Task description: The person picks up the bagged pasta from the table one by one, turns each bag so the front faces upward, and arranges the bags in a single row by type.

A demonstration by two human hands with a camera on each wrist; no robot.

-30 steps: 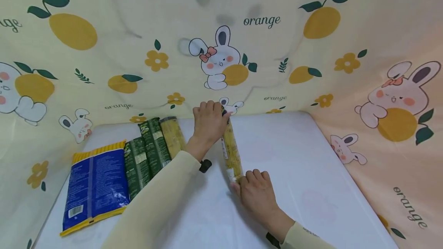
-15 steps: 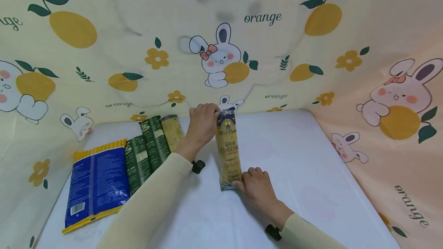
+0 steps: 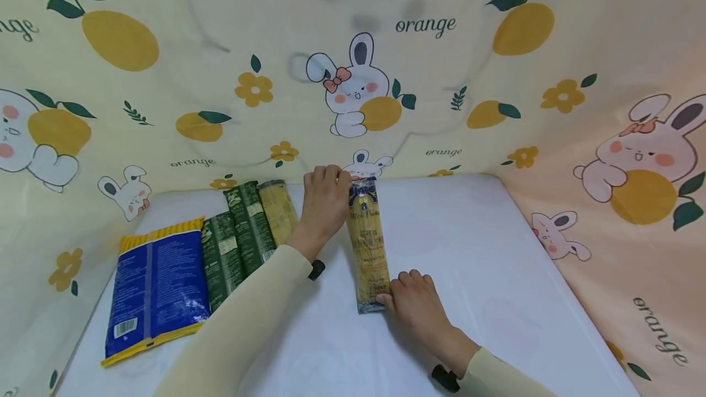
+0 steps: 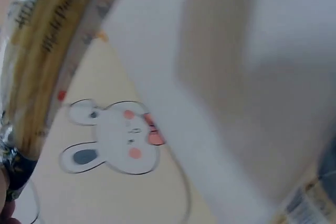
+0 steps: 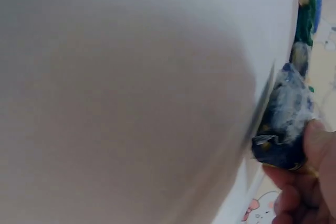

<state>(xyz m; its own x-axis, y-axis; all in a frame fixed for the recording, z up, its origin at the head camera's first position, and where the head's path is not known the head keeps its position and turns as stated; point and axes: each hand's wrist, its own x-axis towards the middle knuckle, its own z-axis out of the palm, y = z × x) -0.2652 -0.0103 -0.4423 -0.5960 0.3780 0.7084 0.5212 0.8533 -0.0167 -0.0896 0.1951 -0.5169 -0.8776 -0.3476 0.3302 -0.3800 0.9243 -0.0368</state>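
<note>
A clear packet of spaghetti (image 3: 368,241) with a dark blue top and printed front lies lengthwise between my hands in the head view. My left hand (image 3: 326,201) grips its far end, fingers over the left edge. At the near right corner my right hand (image 3: 416,305) pinches it, thumb on top. The left wrist view shows the packet's yellow strands (image 4: 42,51) and dark end from the side. Seen from the right wrist, the thumb and curled fingers (image 5: 294,192) hold the crinkled dark blue end (image 5: 283,121).
Left on the white table (image 3: 469,250) lie a large blue and yellow bag (image 3: 160,290), two green packets (image 3: 223,256) (image 3: 250,222) and another spaghetti packet (image 3: 278,210), partly behind the left arm. A patterned cloth (image 3: 265,35) rises behind and at the sides.
The spaghetti packet has turned from its narrow side to show its printed front, and its near end has come slightly closer. Both hands keep hold; the other packets stay put.
</note>
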